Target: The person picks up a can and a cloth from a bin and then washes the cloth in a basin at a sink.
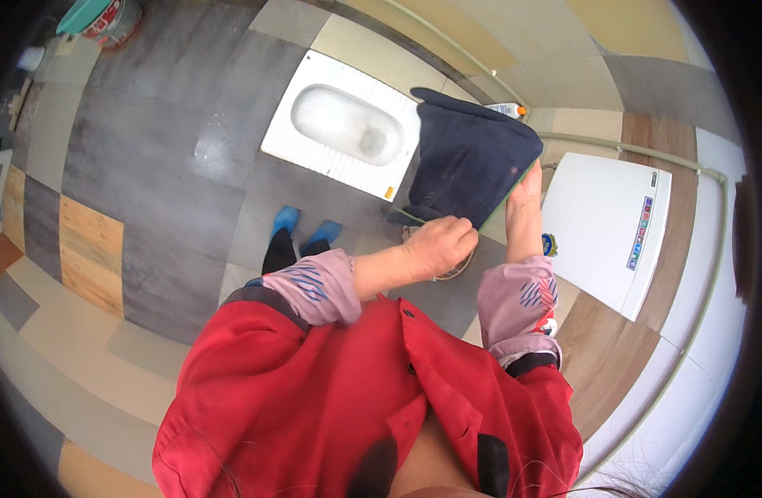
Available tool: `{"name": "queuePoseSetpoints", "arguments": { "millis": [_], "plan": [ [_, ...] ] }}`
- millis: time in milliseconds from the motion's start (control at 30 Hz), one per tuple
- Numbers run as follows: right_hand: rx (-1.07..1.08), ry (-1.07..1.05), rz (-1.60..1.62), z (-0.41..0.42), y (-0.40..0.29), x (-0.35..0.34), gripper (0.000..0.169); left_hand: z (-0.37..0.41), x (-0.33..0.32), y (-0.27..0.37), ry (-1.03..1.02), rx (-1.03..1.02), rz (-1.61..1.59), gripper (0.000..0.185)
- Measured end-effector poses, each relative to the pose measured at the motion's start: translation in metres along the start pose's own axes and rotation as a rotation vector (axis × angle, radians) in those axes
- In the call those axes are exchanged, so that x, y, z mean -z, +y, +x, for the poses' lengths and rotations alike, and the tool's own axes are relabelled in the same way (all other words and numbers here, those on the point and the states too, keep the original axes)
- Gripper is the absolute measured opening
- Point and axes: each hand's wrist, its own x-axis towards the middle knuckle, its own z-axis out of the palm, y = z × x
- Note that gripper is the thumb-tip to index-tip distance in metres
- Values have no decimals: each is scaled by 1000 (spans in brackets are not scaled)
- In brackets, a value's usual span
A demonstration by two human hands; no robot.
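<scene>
A dark navy piece of cloth (468,155) with a thin green edge hangs spread out in front of me, its far edge and near left corner curled. My left hand (443,246) is closed in a fist on its near edge. Farther right, my right hand (527,187) grips the green-edged right side; its fingers are partly hidden behind the cloth. Below my left hand, part of a round woven-looking container (458,269) shows on the floor, mostly covered by hand and cloth.
A white squat toilet (346,124) is set in the tiled floor, left of the cloth. At right stands a white box-shaped appliance (605,230). An orange-capped bottle (508,110) is in the corner by a wall pipe (580,137). A bucket (114,25) carries a turquoise basin (82,15).
</scene>
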Motion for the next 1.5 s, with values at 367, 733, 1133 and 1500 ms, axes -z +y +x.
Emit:
{"name": "queuePoseSetpoints", "arguments": {
  "millis": [367, 733, 1133, 1500],
  "plan": [
    [-74, -170, 20, -7, -14, 22, 36, -13, -17, 25, 61, 130, -95, 28],
    [15, -30, -69, -12, -10, 11, 35, -14, -6, 25, 128, 129, 51, 29],
    [-70, -350, 56, -17, -13, 8, 37, -15, -9, 25, 130, 154, 12, 29],
    [162, 113, -31, -13, 3, -4, 40, -22, -19, 8, 223, 349, -310, 27]
  ]
}}
